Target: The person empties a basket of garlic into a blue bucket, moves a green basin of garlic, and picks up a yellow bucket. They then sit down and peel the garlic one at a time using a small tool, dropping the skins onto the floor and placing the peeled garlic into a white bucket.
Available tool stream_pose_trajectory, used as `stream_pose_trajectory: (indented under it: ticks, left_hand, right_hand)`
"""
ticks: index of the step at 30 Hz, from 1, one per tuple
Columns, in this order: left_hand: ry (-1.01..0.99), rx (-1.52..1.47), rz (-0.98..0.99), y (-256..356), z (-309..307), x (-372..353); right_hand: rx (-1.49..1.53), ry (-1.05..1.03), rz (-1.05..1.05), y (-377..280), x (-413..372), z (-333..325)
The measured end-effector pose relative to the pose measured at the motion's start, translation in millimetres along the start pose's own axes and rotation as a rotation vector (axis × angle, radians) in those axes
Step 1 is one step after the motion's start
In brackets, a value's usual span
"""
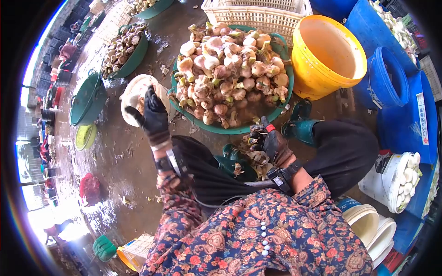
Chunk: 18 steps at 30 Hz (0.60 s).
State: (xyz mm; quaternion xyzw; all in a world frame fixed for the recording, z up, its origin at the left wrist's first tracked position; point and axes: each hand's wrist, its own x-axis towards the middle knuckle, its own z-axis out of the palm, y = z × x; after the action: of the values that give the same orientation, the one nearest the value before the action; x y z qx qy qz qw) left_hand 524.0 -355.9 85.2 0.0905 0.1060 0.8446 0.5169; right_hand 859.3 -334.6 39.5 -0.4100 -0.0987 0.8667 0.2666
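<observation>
My left hand (154, 116), in a black glove, is over the rim of a white bucket (130, 112), its fingers stretched out and thumb apart. Nothing shows in it. My right hand (275, 145), gloved too, is closed between my knees, with a red band on one finger. What it grips is small and dark, and I cannot make it out. Below it lies a heap of garlic skins and scraps (258, 162). In front of both hands stands a wide green tub (212, 127), piled high with unpeeled garlic bulbs (221, 76).
A yellow bucket (299, 64) and a cream plastic crate (258, 18) stand beyond the tub. To the right are blue containers (389, 78) and a white bucket of trimmed garlic (382, 179). More green tubs (87, 101) sit at left on the wet, littered floor.
</observation>
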Motion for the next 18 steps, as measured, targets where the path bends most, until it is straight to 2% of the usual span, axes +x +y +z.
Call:
stream_pose_trajectory:
  ticks: [2, 3, 4, 5, 6, 7, 8, 10, 12, 13, 14, 15, 16, 17, 18]
  left_hand:
    - [-0.093, 0.842, 0.155, -26.7, -18.8, 22.0]
    - [-0.130, 1.306, -0.014, -38.1, -28.2, 21.1]
    - [0.099, 1.378, -0.299, -64.6, -1.9, 6.0]
    - [-0.088, 1.851, -0.241, -85.6, -42.2, 8.8]
    - [-0.197, 2.253, -0.335, -106.7, -7.7, -5.8]
    - [-0.246, 2.423, -0.370, -125.5, -46.5, -1.3]
    - [-0.242, 2.423, -0.369, -141.5, -62.0, -1.6]
    - [-0.210, 2.630, -0.365, -161.7, -72.6, -1.1]
    - [-0.162, 2.491, -0.448, -162.2, -64.6, 1.3]
    - [-0.051, 2.477, -0.522, -159.7, -48.0, -4.2]
    - [0.029, 2.297, -0.392, -159.6, -47.8, -7.9]
    - [0.068, 2.149, -0.424, -159.0, -48.1, -18.9]
    - [0.069, 2.082, -0.331, -164.4, -40.5, -34.1]
    - [0.078, 1.869, -0.389, -170.3, -40.8, -51.4]
    - [-0.360, 2.010, -0.122, -172.4, -59.3, -68.8]
  right_hand:
    - [0.015, -0.009, 0.024, 0.1, 2.2, -4.3]
    - [0.034, -0.024, 0.047, 0.8, 5.1, -4.9]
    - [0.037, -0.024, 0.046, 0.7, 5.1, -3.1]
    - [0.024, 0.003, 0.037, 0.0, 3.6, -1.1]
    - [0.011, 0.032, 0.027, 0.2, 2.2, -0.9]
    - [0.012, 0.036, 0.028, 1.4, 2.4, -3.5]
    - [-0.032, 0.053, 0.006, 2.4, 3.8, -6.2]
    - [-0.087, 0.044, -0.007, 5.2, 7.3, -5.2]
    - [-0.253, 0.021, -0.097, 6.3, 8.0, -6.3]
    - [-0.374, 0.031, -0.143, 6.9, 10.7, -11.0]
    - [-0.378, 0.010, -0.137, 14.0, 15.4, -10.2]
    - [-0.501, 0.045, -0.382, 22.0, 19.8, -9.6]
    - [-0.616, 0.082, -0.628, 27.5, 22.6, -8.3]
    - [-0.594, 0.048, -0.590, 25.9, 22.2, -8.0]
    - [-0.596, 0.040, -0.584, 23.7, 17.0, -1.9]
